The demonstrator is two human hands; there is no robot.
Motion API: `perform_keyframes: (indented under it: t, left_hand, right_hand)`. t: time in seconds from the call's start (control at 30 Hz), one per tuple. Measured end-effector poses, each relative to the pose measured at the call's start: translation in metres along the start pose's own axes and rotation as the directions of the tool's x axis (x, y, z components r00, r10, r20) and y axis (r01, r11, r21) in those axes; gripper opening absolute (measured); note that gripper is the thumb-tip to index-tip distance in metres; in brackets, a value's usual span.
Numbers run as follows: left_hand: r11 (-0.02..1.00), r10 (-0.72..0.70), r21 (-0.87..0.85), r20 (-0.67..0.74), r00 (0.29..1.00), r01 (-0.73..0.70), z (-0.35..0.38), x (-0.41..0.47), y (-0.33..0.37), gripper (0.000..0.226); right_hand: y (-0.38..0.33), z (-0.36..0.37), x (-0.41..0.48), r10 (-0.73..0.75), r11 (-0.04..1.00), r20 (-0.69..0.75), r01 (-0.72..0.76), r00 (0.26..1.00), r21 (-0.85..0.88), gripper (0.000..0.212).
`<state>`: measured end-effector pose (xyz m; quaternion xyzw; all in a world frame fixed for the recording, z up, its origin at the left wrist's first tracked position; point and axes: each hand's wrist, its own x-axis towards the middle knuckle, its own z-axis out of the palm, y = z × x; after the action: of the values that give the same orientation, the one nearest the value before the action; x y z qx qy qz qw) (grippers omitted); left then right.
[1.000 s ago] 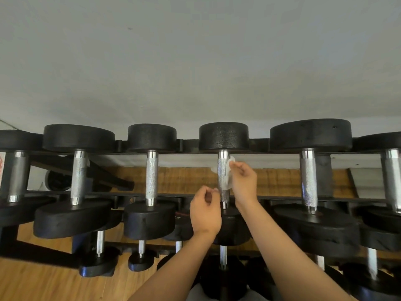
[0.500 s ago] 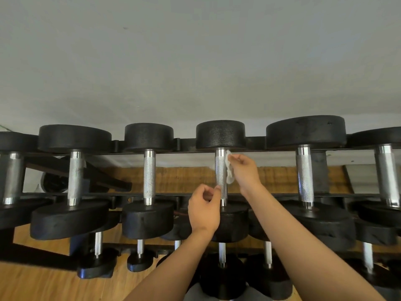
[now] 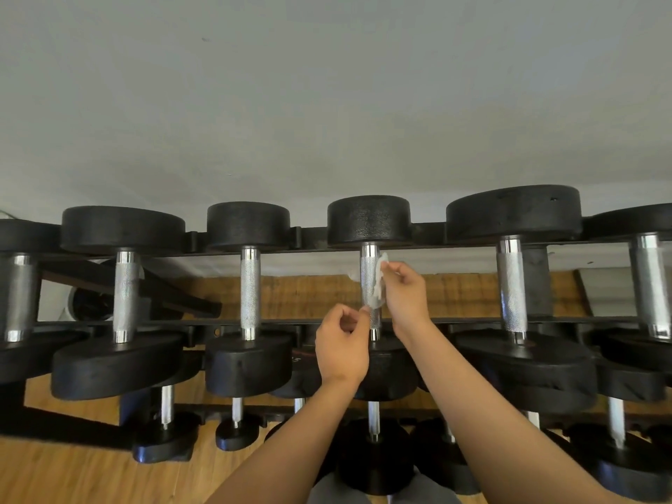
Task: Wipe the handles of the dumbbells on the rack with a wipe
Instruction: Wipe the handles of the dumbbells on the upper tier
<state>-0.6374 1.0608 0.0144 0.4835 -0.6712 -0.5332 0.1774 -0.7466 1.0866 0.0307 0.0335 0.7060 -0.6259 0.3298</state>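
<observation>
The right hand pinches the top of the wipe against the dumbbell handle between both hands. The left hand, just below, pinches the wipe's lower end.

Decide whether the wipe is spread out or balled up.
Spread out. The wipe lies stretched along the dumbbell handle, the right hand pinching its top, the left hand its bottom.

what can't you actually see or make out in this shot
Head view:
- How far the wipe wraps the handle: far side hidden by the handle.
- Centre dumbbell's near head: partly covered by both forearms.
- Leftmost dumbbell: cut off by the frame edge.
- Head markings: too small to read.
</observation>
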Motion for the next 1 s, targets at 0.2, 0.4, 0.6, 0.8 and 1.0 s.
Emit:
perform_keyframes:
  t: [0.2, 0.4, 0.6, 0.8, 1.0]
  left_hand:
    - [1.000, -0.013, -0.004, -0.002, 1.000, 0.013, -0.001, 0.002, 0.001, 0.027]
    - [1.000, 0.002, -0.008, -0.007, 1.000, -0.002, 0.000, 0.001, -0.001, 0.025]
    - [1.000, -0.003, -0.002, -0.007, 1.000, 0.003, 0.000, 0.002, -0.001, 0.025]
    - [1.000, 0.001, 0.014, -0.017, 1.000, -0.001, -0.001, 0.001, -0.001, 0.026]
    - [1.000, 0.006, 0.011, -0.006, 1.000, -0.006, -0.001, -0.001, 0.000, 0.026]
  right_hand:
    - [-0.019, -0.001, 0.020, 0.087, 0.996, 0.048, -0.085, 0.995, -0.035, 0.023]
    - [0.004, -0.002, 0.001, 0.052, 0.999, 0.067, -0.053, 0.996, 0.006, 0.024]
    - [-0.019, 0.003, 0.018, -0.019, 0.996, -0.001, 0.019, 1.000, -0.091, 0.022]
    - [0.010, -0.003, 0.004, -0.054, 0.982, 0.052, 0.063, 0.997, -0.176, 0.023]
    - [0.000, 0.003, 0.009, -0.136, 0.976, -0.027, 0.129, 0.990, -0.173, 0.017]
